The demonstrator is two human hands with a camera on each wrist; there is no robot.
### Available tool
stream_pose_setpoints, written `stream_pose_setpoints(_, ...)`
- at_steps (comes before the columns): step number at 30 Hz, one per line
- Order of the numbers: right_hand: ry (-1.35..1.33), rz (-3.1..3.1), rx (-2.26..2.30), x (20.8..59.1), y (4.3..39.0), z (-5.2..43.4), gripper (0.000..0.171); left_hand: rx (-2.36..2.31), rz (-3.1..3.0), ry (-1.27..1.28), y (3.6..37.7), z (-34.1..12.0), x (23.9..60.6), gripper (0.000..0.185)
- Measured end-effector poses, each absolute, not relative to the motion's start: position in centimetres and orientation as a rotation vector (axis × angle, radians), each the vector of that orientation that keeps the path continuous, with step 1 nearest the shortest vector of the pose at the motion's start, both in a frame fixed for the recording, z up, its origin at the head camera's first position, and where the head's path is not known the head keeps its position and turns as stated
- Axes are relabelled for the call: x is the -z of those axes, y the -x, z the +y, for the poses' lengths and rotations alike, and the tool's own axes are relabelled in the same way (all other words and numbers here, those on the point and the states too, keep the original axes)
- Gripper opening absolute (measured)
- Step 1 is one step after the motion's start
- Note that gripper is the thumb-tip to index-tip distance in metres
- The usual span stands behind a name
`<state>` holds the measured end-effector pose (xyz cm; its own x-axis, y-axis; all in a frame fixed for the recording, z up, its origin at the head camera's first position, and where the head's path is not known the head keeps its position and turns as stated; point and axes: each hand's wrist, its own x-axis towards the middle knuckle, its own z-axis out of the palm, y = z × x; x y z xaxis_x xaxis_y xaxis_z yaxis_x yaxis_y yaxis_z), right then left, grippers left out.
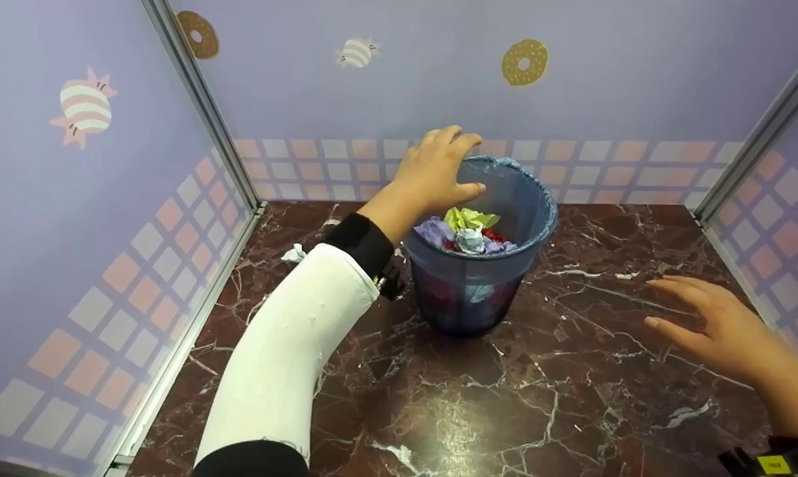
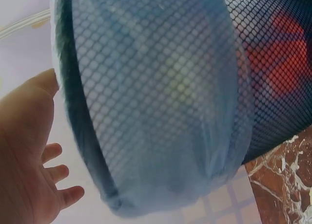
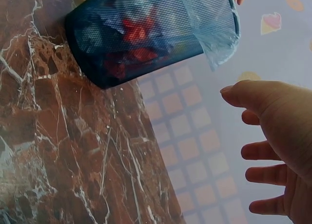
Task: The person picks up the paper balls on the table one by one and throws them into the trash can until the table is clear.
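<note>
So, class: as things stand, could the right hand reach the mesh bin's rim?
Probably yes: the right hand hovers open beside the mesh bin, with only bare marble table between them.

Dark red marble tabletop [image 1: 571,371], white-veined. A mesh bin [image 1: 468,291] is stood on it near the back wall. A crumpled white scrap [image 1: 294,253] is seen left of the bin.

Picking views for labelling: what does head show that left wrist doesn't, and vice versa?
Head only: crumpled green, grey and purple paper inside the bin, a white paper scrap on the dark red marble tabletop, the right hand hovering open, apart from the bin. Left wrist only: close-up of the liner behind the mesh. Both: blue mesh wastebasket with blue plastic liner, left hand at its rim.
</note>
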<state>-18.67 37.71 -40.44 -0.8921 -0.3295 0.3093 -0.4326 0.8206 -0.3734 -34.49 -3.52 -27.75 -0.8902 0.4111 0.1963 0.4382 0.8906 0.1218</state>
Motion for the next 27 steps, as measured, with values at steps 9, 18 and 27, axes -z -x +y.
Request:
stream_pose_setpoints(9,-0.62,-2.74,-0.612,39.4,18.8,35.8,0.061,0.284,-2.909,0.559,35.0,-7.1,27.3,0.078)
stream_pose_setpoints(18,-0.755,-2.696,-0.612,38.8,18.6,33.2,0.064,0.404,-2.906,0.395,35.2,-13.7,28.9,0.076)
stream_pose_setpoints(27,-0.837,-2.699,-0.555,40.1,18.8,30.1,0.065,0.553,-2.937,0.263,34.1,-20.2,35.8,0.071)
